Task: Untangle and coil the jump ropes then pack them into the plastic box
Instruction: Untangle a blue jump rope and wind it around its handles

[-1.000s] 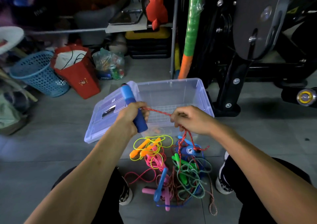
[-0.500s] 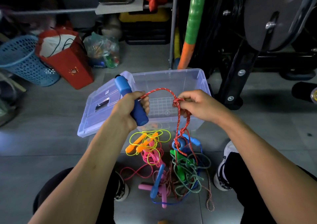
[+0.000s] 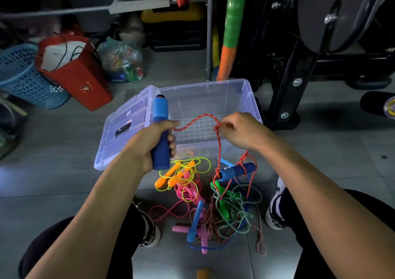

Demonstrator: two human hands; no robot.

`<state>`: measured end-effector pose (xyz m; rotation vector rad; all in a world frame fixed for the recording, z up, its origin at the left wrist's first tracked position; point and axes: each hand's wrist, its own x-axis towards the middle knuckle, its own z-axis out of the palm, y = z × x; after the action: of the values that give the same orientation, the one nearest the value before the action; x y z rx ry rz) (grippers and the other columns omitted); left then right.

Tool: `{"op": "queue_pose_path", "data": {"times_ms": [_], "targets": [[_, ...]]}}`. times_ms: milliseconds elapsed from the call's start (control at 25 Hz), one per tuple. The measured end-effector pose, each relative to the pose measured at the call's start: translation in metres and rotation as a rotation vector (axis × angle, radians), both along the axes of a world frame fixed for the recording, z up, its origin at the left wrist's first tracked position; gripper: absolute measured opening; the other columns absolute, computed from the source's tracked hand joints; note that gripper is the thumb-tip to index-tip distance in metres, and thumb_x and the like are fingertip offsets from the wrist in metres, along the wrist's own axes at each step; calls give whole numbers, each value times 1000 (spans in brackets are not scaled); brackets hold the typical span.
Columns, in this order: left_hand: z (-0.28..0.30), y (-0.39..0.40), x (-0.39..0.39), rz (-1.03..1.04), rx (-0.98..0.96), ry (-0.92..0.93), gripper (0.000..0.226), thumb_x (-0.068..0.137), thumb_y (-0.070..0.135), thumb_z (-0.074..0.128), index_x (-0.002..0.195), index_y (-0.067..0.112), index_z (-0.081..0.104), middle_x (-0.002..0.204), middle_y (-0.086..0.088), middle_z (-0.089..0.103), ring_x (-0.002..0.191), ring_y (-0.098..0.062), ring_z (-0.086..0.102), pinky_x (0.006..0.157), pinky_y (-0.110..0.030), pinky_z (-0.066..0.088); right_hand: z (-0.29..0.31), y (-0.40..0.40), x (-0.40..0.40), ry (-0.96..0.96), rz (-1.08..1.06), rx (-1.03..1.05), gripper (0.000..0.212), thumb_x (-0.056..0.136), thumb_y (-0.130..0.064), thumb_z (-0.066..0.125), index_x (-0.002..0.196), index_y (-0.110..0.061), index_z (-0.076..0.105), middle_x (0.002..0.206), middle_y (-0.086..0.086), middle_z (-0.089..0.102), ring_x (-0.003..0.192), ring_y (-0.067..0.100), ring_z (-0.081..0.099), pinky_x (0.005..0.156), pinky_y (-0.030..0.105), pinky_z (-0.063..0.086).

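A second ago the red rope (image 3: 197, 121) ran nearly taut between the two hands; now it sags in a slack arch over the open plastic box (image 3: 245, 99), and a small loop or knot has gathered at the right hand (image 3: 241, 132) — a sign, I judge, that coiling of this first rope is only starting. The second blue handle (image 3: 236, 170), which lay in the pile, now hangs a little higher and tilted, with red cord wound round it, so the rope is being drawn up but is not yet free of the tangle. The left hand (image 3: 154, 144) is held out in front of the box's near wall, its fingers (image 3: 171, 138) curled tight round the blue foam handle (image 3: 160, 129), which stands nearly upright, leaning slightly away. The right hand sits level with it, knuckles up, fingertips pinching the red cord at the knot; how each finger lies beneath I cannot tell. The other jump ropes (image 3: 213, 204) — yellow, pink, green, blue — lie heaped on the floor between the person's shoes, just near of the box, whose lid (image 3: 126, 129) leans against its left side. Nothing is packed in the box yet.
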<state>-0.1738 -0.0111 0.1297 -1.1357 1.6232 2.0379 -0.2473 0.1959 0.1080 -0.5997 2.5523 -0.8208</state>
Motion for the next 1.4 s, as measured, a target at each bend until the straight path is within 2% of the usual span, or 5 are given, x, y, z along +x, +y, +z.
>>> {"op": "queue_pose_path", "data": {"times_ms": [200, 360, 640, 1040, 1400], "targets": [[2, 15, 0, -147, -85, 322, 9, 88, 9, 65, 96, 12, 67, 100, -3, 70, 42, -10, 44, 47, -22, 48, -9, -5, 17, -11, 260, 43, 21, 94, -24, 55, 90, -15, 74, 68, 3, 62, 67, 19, 56, 66, 36, 49], [-13, 19, 2, -425, -357, 231, 17, 81, 21, 76, 76, 10, 64, 66, -4, 62, 43, -14, 47, 46, -22, 43, 3, -4, 19, 1, 193, -68, 20, 97, -25, 54, 95, -15, 72, 66, 5, 61, 59, 15, 51, 58, 34, 39], [-12, 12, -5, 52, -85, 219, 20, 84, 17, 72, 73, 11, 56, 56, -3, 52, 42, -13, 44, 43, -21, 42, 4, 9, 20, -21, 71, -331, 21, 98, -18, 54, 109, -16, 72, 98, -4, 72, 93, 8, 66, 83, 25, 51], [-14, 16, -15, 173, -77, 283, 10, 87, 16, 68, 84, 12, 61, 96, -10, 73, 89, -22, 73, 80, -37, 59, 7, 14, 23, -351, -186, -542, 20, 96, -17, 57, 93, -28, 73, 66, -18, 61, 47, 3, 40, 52, 21, 33], [8, 24, -11, 113, -17, 336, 12, 88, 13, 66, 82, 7, 59, 70, -5, 70, 69, -20, 72, 63, -28, 60, 8, 2, 35, -434, -15, -466, 6, 87, -16, 70, 84, -22, 71, 80, -7, 69, 63, 4, 57, 60, 21, 44]]}}
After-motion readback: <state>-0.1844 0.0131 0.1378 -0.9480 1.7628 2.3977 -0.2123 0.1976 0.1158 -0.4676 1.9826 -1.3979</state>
